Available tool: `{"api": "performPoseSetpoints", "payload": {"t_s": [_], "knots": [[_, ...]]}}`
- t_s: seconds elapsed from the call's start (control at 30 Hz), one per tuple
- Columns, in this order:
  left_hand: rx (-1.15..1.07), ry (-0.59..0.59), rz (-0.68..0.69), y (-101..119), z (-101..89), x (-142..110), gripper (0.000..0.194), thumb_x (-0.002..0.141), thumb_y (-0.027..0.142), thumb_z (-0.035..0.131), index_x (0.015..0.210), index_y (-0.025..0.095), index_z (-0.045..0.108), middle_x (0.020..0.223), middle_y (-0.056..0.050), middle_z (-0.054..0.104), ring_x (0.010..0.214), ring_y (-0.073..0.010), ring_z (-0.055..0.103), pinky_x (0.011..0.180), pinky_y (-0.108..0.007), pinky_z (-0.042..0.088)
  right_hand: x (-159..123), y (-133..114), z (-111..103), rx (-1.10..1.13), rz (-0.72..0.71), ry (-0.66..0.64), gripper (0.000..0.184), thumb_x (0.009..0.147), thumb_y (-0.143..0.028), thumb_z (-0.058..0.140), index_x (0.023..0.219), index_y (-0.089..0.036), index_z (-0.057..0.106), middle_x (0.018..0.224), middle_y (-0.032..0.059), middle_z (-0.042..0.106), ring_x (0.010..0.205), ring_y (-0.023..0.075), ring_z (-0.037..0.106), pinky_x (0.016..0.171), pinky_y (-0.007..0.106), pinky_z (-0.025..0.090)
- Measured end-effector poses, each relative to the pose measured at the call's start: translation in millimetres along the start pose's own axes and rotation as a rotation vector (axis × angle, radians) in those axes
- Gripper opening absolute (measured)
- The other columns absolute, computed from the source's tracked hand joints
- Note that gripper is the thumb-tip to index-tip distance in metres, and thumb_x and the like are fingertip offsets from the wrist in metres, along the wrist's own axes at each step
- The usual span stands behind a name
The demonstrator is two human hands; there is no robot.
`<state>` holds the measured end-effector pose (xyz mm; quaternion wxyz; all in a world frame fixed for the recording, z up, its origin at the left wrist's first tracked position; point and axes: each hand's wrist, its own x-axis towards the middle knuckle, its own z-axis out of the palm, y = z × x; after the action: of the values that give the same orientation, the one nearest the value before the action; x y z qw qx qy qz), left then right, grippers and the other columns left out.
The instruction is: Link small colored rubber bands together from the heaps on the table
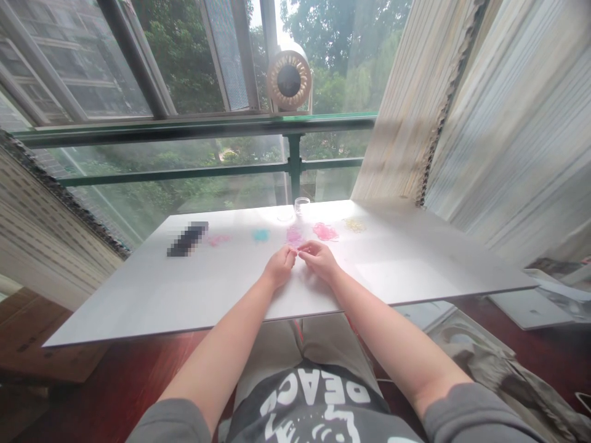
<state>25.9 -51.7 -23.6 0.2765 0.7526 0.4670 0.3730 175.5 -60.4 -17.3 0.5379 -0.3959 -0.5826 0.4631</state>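
My left hand and my right hand rest together on the white table, fingertips pinched and nearly touching each other. Whatever they pinch is too small to make out. Just beyond the fingers lies a pale purple heap of small pieces. Further heaps sit in a row: a pink one, a yellow one, a teal one and a faint pink one.
A small clear glass stands at the table's far edge. A dark blurred object lies at the left. Behind are a window with a green rail, a round fan and curtains at the right.
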Motion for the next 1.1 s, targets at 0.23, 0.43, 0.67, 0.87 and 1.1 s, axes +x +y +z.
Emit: {"api": "performPoseSetpoints", "payload": {"t_s": [0.23, 0.43, 0.67, 0.87, 1.1], "knots": [[0.028, -0.019, -0.006, 2, -0.8, 1, 0.029, 0.087, 0.035, 0.034, 0.068, 0.019, 0.049, 0.059, 0.001, 0.053, 0.059, -0.0154, 0.048, 0.061, -0.028, 0.035, 1, 0, 0, 0.027, 0.000, 0.016, 0.016, 0.062, -0.031, 0.065, 0.068, -0.018, 0.059, 0.048, -0.0052, 0.049, 0.042, 0.0072, 0.039, 0.042, 0.021, 0.029], [0.033, -0.013, 0.001, 2, -1.2, 1, 0.029, 0.086, 0.035, 0.035, 0.067, 0.019, 0.050, 0.058, 0.001, 0.052, 0.060, -0.0155, 0.049, 0.061, -0.028, 0.036, 2, 1, 0, 0.041, -0.003, 0.039, 0.011, 0.063, -0.028, 0.061, 0.067, -0.018, 0.057, 0.043, -0.0075, 0.044, 0.041, 0.0070, 0.039, 0.043, 0.021, 0.031], [-0.023, 0.033, 0.004, -3, 0.9, 1, 0.028, 0.086, 0.034, 0.035, 0.072, 0.018, 0.054, 0.058, 0.002, 0.053, 0.058, -0.0131, 0.050, 0.060, -0.025, 0.039, 4, 3, 1, 0.020, -0.013, 0.042, 0.007, 0.062, -0.024, 0.059, 0.064, -0.017, 0.055, 0.051, -0.0058, 0.051, 0.043, 0.0071, 0.043, 0.045, 0.022, 0.034], [-0.094, 0.083, -0.006, -9, 4.5, 4, 0.031, 0.086, 0.034, 0.033, 0.081, 0.016, 0.058, 0.062, 0.001, 0.057, 0.059, -0.0120, 0.053, 0.061, -0.025, 0.042, 4, 5, 1, -0.013, -0.015, 0.028, 0.006, 0.062, -0.023, 0.058, 0.063, -0.017, 0.055, 0.052, -0.0050, 0.052, 0.045, 0.0076, 0.046, 0.047, 0.022, 0.036], [-0.128, 0.061, 0.004, -7, 4.1, 2, 0.019, 0.075, 0.031, 0.051, 0.079, 0.016, 0.062, 0.070, -0.001, 0.063, 0.066, -0.0137, 0.056, 0.064, -0.025, 0.044, 5, 5, 0, -0.011, -0.004, 0.030, 0.008, 0.064, -0.025, 0.057, 0.062, -0.017, 0.054, 0.050, -0.0050, 0.052, 0.046, 0.0082, 0.047, 0.047, 0.022, 0.038]]}}
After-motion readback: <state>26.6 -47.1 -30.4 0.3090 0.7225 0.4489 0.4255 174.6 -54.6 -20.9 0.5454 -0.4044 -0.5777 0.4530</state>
